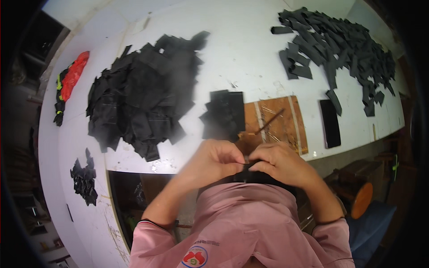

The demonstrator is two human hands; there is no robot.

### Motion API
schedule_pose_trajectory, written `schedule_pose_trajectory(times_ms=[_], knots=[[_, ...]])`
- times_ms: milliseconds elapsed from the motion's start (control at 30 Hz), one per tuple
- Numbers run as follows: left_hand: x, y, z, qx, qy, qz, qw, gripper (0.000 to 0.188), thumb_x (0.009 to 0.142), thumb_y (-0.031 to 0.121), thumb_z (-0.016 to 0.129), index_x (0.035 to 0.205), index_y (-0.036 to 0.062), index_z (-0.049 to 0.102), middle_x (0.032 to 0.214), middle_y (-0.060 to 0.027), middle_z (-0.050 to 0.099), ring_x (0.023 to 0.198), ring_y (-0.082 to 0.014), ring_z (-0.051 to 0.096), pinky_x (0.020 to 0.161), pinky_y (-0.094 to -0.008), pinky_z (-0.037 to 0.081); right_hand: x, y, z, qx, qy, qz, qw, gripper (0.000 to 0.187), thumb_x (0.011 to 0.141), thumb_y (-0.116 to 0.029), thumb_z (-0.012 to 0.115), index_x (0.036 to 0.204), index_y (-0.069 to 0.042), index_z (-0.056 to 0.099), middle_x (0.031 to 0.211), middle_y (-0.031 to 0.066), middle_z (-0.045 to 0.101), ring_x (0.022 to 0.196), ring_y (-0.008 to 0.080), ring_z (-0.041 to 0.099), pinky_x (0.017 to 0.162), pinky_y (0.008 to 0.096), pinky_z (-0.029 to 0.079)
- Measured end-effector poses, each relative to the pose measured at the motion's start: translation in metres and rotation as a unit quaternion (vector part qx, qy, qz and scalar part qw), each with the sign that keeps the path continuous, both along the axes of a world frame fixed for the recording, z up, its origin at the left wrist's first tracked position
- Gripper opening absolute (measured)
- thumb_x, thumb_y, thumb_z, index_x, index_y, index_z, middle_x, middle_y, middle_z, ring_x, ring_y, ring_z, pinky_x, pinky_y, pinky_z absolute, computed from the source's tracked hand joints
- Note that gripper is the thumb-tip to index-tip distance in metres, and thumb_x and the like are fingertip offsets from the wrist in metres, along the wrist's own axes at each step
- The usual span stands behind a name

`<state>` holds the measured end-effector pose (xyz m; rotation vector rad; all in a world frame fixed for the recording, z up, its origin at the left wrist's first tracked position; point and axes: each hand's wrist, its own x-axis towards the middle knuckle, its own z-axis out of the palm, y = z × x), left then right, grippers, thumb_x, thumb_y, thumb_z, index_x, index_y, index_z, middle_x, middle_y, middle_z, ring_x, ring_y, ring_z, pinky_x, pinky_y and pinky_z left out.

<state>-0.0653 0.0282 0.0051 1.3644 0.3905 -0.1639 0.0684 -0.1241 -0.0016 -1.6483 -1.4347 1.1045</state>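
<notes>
The left hand [219,158] and the right hand [279,163] are close together just in front of the belly, near the table edge, their fingertips almost meeting. Each hand pinches with the thumb and the forefinger, and between them is a small black piece [254,166], which looks like cloth; its full shape I cannot tell, because the fingers cover a part of it and dark material lies below. The wrists come from the two sides, out of the short sleeves of a pink shirt [254,210]. Just beyond the hands, on the white table [241,49], lies a brown board [292,129] with pale strips across it, and a thin dark stick [270,122] rests slantwise on it. At the left side of the board, touching it, is a small stack of flat black pieces [225,111]. Further left spreads a large heap of similar black pieces [143,94], and nearer the left edge there is a little pile of black scraps [85,181]. Beyond, a red bag [75,78] lies against a black bundle [59,102] with yellow-green bands. To the right of the board is a flat black phone-like object [330,125], and behind it a wide heap of dark grey curled pieces [344,44].
</notes>
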Motion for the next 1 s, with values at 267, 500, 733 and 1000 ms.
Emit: schedule_pose_trajectory(times_ms=[267,500,733,1000], knots=[[-0.002,-0.041,-0.018,-0.05,-0.077,0.164,0.982,0.002,0.079,0.001,0.061,0.08,0.0003,0.06,0.061,0.0011,0.054,0.05,-0.0034,0.048,0.045,-0.0169,0.037,-0.044,-0.009,-0.008,0.216,-0.01,-0.343,0.914,0.016,0.069,-0.007,0.069,0.081,0.0,0.061,0.076,0.009,0.055,0.062,0.0184,0.054,0.052,0.0266,0.042],[0.013,-0.071,-0.049,0.387,-0.204,0.349,0.829,0.007,0.078,-0.001,0.058,0.085,-0.0002,0.057,0.067,-0.0016,0.057,0.048,-0.0039,0.047,0.042,-0.0163,0.037,-0.039,0.011,-0.018,0.255,-0.241,-0.32,0.88,0.013,0.068,0.005,0.061,0.08,0.001,0.057,0.074,0.0114,0.052,0.063,0.0241,0.053,0.054,0.0317,0.042],[0.008,-0.035,-0.043,-0.377,-0.097,0.221,0.894,0.022,0.075,-0.007,0.056,0.096,0.0005,0.052,0.073,-0.0028,0.057,0.041,-0.0017,0.036,0.035,-0.0181,0.027,-0.033,0.003,-0.031,0.163,-0.078,-0.382,0.906,0.01,0.067,0.009,0.057,0.075,0.003,0.056,0.067,0.0081,0.05,0.058,0.0167,0.049,0.052,0.028,0.039],[0.023,-0.061,-0.037,0.371,-0.226,0.352,0.829,0.029,0.073,-0.009,0.051,0.1,-0.0003,0.051,0.086,-0.0045,0.057,0.059,-0.0027,0.049,0.048,-0.0166,0.037,-0.037,-0.005,-0.032,0.107,0.601,-0.315,0.727,0.013,0.08,-0.013,0.061,0.082,-0.001,0.055,0.066,0.0025,0.05,0.057,0.0079,0.045,0.052,0.0207,0.036]])
